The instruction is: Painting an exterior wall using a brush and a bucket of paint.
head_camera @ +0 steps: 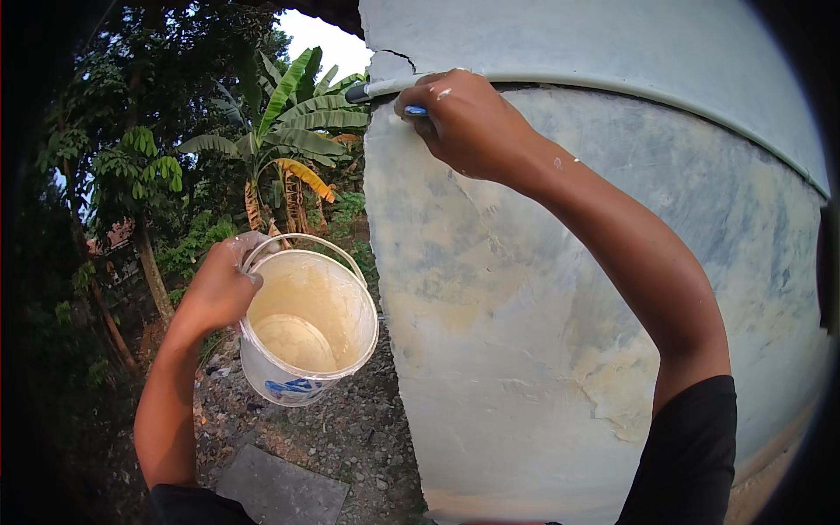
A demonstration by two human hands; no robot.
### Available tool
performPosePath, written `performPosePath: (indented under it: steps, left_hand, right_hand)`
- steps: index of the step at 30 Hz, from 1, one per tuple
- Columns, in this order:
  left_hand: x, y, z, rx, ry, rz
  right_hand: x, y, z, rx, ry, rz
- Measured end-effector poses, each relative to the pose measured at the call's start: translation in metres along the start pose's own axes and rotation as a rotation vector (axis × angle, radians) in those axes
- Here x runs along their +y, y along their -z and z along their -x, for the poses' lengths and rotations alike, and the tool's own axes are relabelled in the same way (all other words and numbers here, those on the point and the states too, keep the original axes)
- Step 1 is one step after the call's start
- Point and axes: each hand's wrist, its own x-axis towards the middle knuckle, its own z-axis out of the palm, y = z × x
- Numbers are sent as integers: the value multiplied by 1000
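My left hand (223,282) grips the rim and handle side of a white plastic bucket (354,341). The bucket tilts toward me, its inner wall coated with pale residue and a blue print on its outside. Up at the wall, my right hand (459,125) is closed around a tool with a blue handle (415,111), perhaps a paintbrush; its working end is hidden. That hand is at a white-coated pipe (590,82) that runs along the wall and ends in a grey tip (356,94). White specks of paint mark both hands.
The plastered wall (499,262) is patchy grey and cream, its rough edge at the left. A crack (401,58) runs above the pipe. Beyond stand banana plants (282,125) and trees (147,262). Below lies stony ground (374,453) with a flat grey slab (282,489).
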Motion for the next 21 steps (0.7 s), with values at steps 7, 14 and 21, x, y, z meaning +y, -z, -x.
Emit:
performPosePath:
  steps: [7,14,21]
  left_hand:
    - [10,4,-12,-73,-64,-66]
    - [5,8,-22,-167,-55,-61]
    - [8,10,-27,-194,75,-61]
  right_hand:
    - [-32,-66,75,-435,296,63]
    - [13,-36,37,-68,-180,-194]
    - [-22,-29,41,63,-35,-311]
